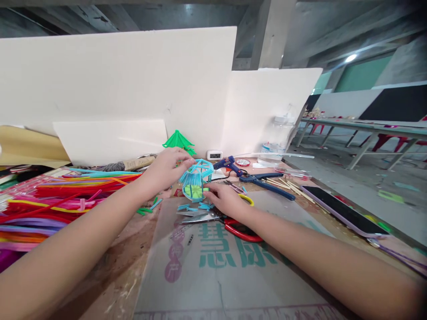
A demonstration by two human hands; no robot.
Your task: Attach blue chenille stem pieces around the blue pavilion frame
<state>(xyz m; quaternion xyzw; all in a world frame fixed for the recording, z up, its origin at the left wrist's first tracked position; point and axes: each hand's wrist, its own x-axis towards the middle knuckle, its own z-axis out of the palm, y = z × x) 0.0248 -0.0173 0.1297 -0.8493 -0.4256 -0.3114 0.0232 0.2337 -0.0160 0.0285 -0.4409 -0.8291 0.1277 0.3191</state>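
Note:
A small light-blue pipe-cleaner cage (196, 178) with a green piece inside stands on the table ahead of me. My left hand (167, 168) comes in from the left and pinches its top frame with closed fingers. My right hand (227, 198) rests on the table at its right side, fingers closed on its lower edge. Short blue offcuts (196, 207) lie just in front of the cage. Red-handled scissors (220, 221) lie under my right wrist.
A heap of coloured pipe cleaners (50, 200) fills the left side. A blue glue gun (228, 164), blue pliers (267, 181), wooden sticks (287, 184) and a phone (343, 212) lie right. A green pipe-cleaner tree (178, 141) and white boards (133, 84) stand behind.

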